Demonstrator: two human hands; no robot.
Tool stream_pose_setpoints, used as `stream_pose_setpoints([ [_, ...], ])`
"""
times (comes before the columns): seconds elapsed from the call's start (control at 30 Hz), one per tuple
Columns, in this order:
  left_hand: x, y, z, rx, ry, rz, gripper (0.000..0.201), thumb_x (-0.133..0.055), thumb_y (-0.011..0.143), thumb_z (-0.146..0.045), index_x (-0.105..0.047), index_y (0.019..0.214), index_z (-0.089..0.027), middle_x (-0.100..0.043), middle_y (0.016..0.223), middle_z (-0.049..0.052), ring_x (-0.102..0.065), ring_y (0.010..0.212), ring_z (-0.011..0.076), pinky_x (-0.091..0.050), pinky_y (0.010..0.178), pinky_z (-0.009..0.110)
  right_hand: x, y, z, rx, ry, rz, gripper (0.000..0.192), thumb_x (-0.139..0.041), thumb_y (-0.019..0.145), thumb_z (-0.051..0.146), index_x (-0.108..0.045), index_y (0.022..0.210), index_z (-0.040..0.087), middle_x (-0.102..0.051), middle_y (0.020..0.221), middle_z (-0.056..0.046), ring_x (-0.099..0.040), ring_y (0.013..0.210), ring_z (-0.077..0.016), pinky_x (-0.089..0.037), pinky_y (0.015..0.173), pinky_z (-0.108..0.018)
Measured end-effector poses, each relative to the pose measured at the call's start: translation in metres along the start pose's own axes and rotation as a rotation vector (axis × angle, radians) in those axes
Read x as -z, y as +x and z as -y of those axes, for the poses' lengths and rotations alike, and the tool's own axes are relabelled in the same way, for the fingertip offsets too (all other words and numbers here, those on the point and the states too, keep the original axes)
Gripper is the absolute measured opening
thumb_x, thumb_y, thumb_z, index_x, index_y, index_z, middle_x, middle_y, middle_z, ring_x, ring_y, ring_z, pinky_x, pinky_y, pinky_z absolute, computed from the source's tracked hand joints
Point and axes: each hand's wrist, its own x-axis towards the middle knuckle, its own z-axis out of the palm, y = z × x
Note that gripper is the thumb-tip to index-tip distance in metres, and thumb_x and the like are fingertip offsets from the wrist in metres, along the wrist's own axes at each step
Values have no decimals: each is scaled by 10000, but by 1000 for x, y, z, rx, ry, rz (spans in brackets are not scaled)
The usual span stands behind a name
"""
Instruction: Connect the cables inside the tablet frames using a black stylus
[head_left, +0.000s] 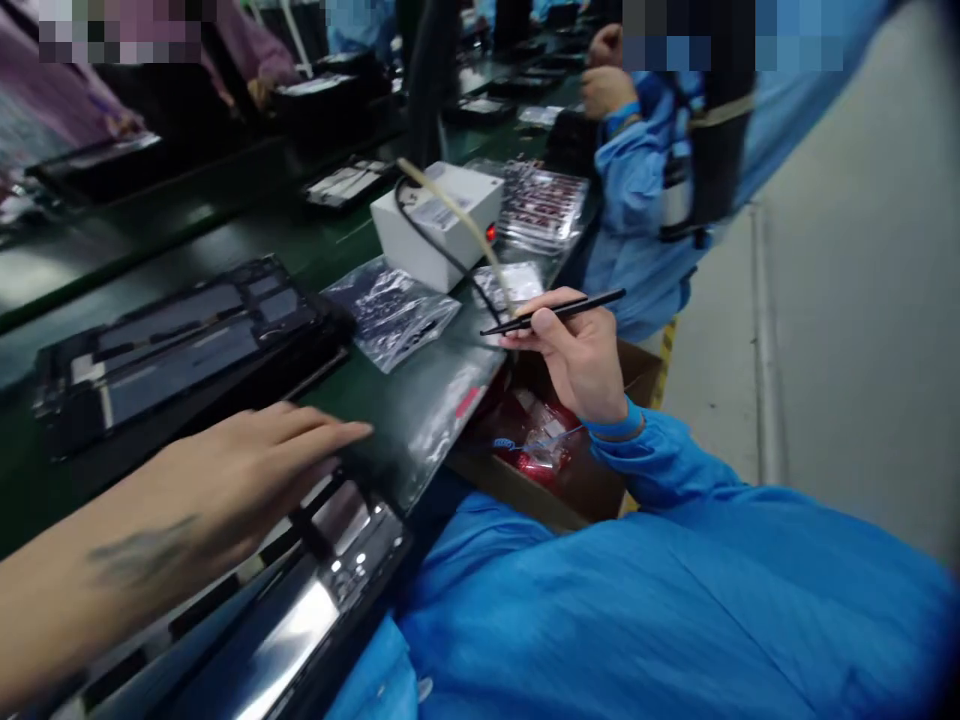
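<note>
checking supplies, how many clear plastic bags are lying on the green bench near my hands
3: one crinkled bag left of the white box, one large flat bag by the left hand, one behind the box. Others may be hidden.

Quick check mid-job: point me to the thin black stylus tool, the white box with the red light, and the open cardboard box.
Thin black stylus-like tool (559, 311): head view, mid-shaft, just above the right hand's fingers.
White rectangular plastic box with red light (405, 240): head view, its front face.
Open brown cardboard box (525, 492): head view, near rim.
</note>
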Motion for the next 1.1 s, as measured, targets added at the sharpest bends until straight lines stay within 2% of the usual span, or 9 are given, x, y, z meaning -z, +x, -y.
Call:
stream_pose_setpoints([
  [0.13,7,145,-35,-348,201,93,336,-437,946,-82,-686,1157,-165,-711,1069,111,-678,966,265,-514,886,396,57,-20,21,405,-389,-132,153,-738,883,409,-763,913,261,-734,882,-18,-726,831,-184,-654,786,-378],
  [0.23,-2,235,-76,-446,-103,6,323,-432,952,-101,-677,1163,-108,-696,1138,167,-649,1111,295,-482,1015,458,97,-30,20,587,-565,-368,118,-762,861,377,-775,903,267,-746,883,-30,-717,880,-200,-622,864,-402],
  [0.3,-11,277,-104,-337,-625,-78,408,-489,935,-145,-585,1331,-116,-603,1388,183,-566,1302,281,-431,1119,447,117,-29,14,467,-315,-570,139,-750,877,398,-755,913,264,-718,844,1,-712,835,-158,-630,854,-362],
  [0.4,-21,317,-144,-106,-1427,33,623,-528,928,-215,-371,1523,-119,-410,1590,192,-434,1462,250,-392,1181,390,142,-14,2,159,223,-624,220,-756,869,464,-710,905,253,-668,772,55,-710,808,-86,-634,871,-265],
  [0.53,-18,330,-171,-36,-1844,89,696,-487,899,-125,-273,1559,-65,-334,1637,192,-402,1490,204,-354,1210,326,162,11,-16,-21,532,-599,225,-782,855,435,-674,826,241,-684,755,82,-717,788,-43,-631,870,-180],
  [0.77,0,245,-130,35,-1759,28,671,-562,909,-181,-349,1545,-148,-431,1601,123,-435,1473,200,-344,1241,373,167,33,-34,-52,865,-627,187,-712,935,314,-663,776,228,-691,740,80,-712,782,-16,-633,832,-132],
  [0.9,7,144,-63,237,-1473,-100,603,-603,945,-282,-426,1519,-325,-504,1559,6,-465,1456,222,-448,1187,377,162,32,-31,-75,1143,-210,169,-800,837,200,-666,755,260,-698,740,78,-698,828,-36,-633,796,-128],
  [0.97,10,82,-25,394,-1226,-96,594,-674,919,-407,-481,1481,-378,-595,1473,-11,-552,1379,249,-497,1132,361,141,25,-23,-181,1306,62,237,-801,795,115,-662,715,290,-696,715,73,-676,789,-52,-619,736,-127],
  [1.1,16,-49,20,694,-727,-52,467,-545,955,-567,-659,1286,-257,-727,1245,36,-675,1155,283,-528,1040,412,61,13,1,-352,1584,0,218,-727,846,104,-717,820,320,-629,684,26,-634,729,-126,-585,585,-207],
])
